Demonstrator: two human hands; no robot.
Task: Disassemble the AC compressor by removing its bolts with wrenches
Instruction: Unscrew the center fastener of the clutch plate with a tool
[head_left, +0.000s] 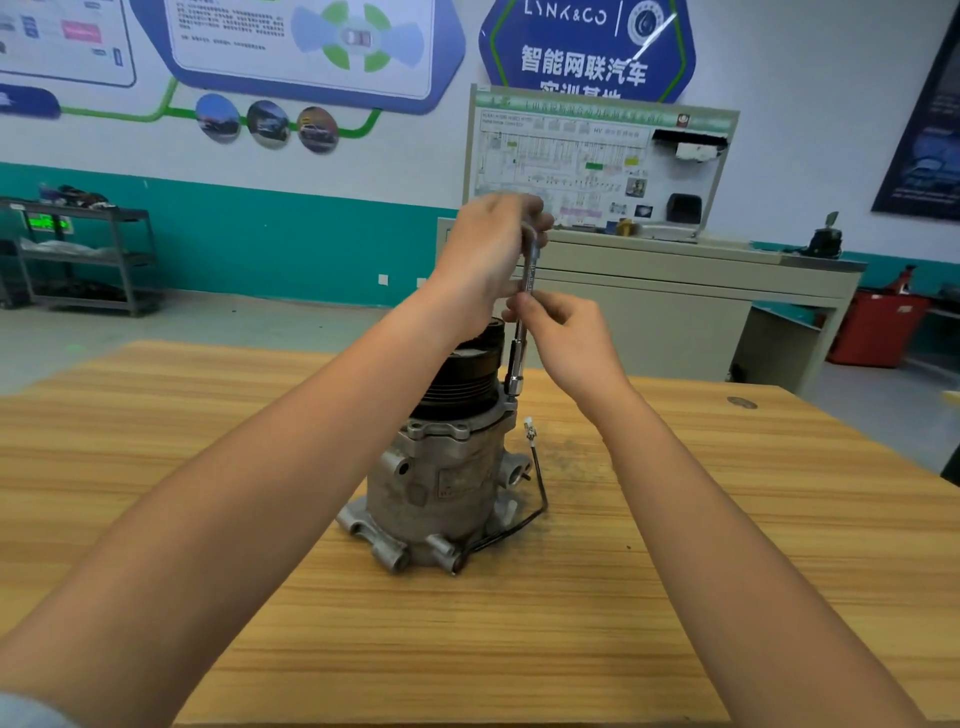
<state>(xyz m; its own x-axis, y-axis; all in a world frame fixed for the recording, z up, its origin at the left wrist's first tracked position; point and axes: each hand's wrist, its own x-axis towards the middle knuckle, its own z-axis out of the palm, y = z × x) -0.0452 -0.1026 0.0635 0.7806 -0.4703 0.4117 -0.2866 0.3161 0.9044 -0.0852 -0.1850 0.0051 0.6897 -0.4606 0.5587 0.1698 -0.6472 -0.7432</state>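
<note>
Head view shows the AC compressor (441, 483) standing upright near the middle of the wooden worktop (727, 519), black pulley (462, 374) on top. A long socket wrench (529, 275) stands vertically, its lower end apparently seated on the compressor's upper right flange. Both hands hold it: the left hand (488, 249) grips the top and the right hand (566, 338) pinches the shaft midway.

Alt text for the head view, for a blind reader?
Two bare hands hold a long socket wrench upright on the upper rim of a grey compressor standing on a wooden table. The left hand grips its top end; the right hand pinches the shaft lower down.
</note>
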